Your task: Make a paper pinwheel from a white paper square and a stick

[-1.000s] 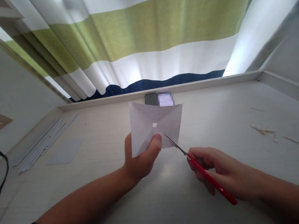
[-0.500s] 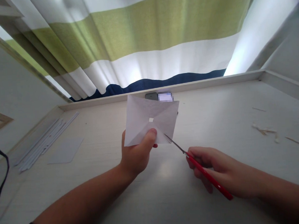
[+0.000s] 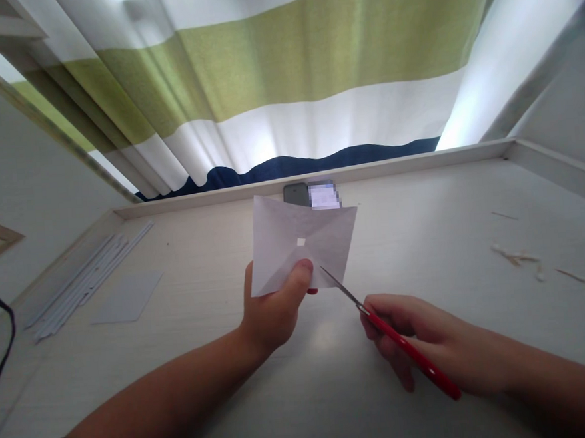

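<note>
Tabletop (image 3: 423, 230): white, filling the lower and middle frame, with a raised edge along its far side.
Curtain (image 3: 321, 57): white, green and dark blue bands, hanging across the top of the frame.
Strips (image 3: 79, 287): a bundle of thin white lengths, lying slanted at middle left.
Right hand (image 3: 420, 327): lower right, grasping the red handles of the scissors (image 3: 393, 335).
Paper (image 3: 323, 233): centre of the frame, raised in front of the camera, standing above the left hand (image 3: 274, 314), creases running to a small white square near its middle.
Left hand: grasping the paper by its lower edge, thumb across the near face.
Scissors: slanting up and left, tip over the paper's lower right part, just right of the left thumb; I cannot tell if they touch it.
Sheet (image 3: 128, 297): flat, just right of the strips.
Phone (image 3: 295, 193): dark, upper middle, partly behind the paper.
Bits (image 3: 515, 255): small, pale, scattered at right.
</note>
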Demonstrator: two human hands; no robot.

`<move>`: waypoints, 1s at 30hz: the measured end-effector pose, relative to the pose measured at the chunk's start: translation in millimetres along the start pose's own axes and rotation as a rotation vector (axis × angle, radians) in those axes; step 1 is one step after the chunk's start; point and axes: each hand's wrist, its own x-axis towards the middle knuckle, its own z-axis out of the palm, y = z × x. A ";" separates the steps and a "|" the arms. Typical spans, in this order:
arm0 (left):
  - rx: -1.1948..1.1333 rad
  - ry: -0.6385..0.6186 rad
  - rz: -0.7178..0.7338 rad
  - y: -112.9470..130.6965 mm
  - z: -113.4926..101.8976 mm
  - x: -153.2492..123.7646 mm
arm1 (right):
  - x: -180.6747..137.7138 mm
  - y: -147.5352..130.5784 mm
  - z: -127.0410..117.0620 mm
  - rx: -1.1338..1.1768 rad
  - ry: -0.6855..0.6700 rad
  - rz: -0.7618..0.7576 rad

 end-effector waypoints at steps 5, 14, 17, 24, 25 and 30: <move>-0.003 -0.028 -0.008 -0.6 0.3 -1.8 | 0.2 1.5 -1.0 0.029 -0.007 0.010; 0.020 -0.108 -0.042 0.1 -1.1 -3.3 | 2.7 1.9 -0.3 0.070 0.013 0.004; -0.012 -0.110 -0.052 -1.1 -0.5 -3.8 | 1.9 1.9 0.4 0.038 0.027 0.010; -0.005 -0.110 -0.078 -2.2 -1.8 -3.6 | 1.3 -0.3 0.7 -0.045 0.047 0.022; -0.001 -0.112 -0.079 -1.8 -1.8 -3.5 | 1.8 -1.0 0.7 -0.065 0.052 0.021; 0.013 -0.125 -0.094 1.3 -1.1 -3.9 | 2.9 -3.6 0.9 -0.114 0.059 0.011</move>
